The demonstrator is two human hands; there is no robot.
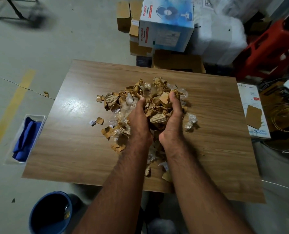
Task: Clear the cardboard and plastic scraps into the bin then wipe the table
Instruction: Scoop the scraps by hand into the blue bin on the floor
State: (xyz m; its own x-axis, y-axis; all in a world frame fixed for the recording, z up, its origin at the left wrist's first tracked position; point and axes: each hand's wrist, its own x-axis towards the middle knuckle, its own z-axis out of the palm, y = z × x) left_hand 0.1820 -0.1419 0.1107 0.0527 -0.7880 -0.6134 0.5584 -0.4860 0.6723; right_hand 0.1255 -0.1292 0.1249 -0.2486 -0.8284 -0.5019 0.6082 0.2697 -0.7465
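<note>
Progress note, clearing stage. We observed both hands cupped inward on the heap of scraps (150,105) at the middle of the wooden surface (207,149). The left hand (139,122) pressed in from the left side of the heap and the right hand (171,122) from the right, palms facing each other with a mound of cardboard and plastic pinched between them. The fingers of both hands were buried in the scraps, so we could not tell exactly how far they were curled; the thumbs showed on top, closed against the pile. We judged this a two-handed scoop, load gathered but not visibly lifted clear.

Done so far: little that we could confirm. Most of the scraps lay on the surface. Loose cardboard bits (99,120) sat apart to the left of the heap, crumpled clear plastic (190,123) to its right, and more pieces lay near the forearms toward the near edge. One cardboard bit (46,94) lay on the floor beyond the left edge.

The blue bin (51,213) stood on the floor below the near left corner; its inside was too dark for us to tell whether it held anything. The blue cloth (26,137) lay folded in a clear tray (43,118) on the floor just beside the left edge, apparently untouched.

Left to do, in our judgement: several scoops to the bin, the stragglers, then the wipe.
</note>
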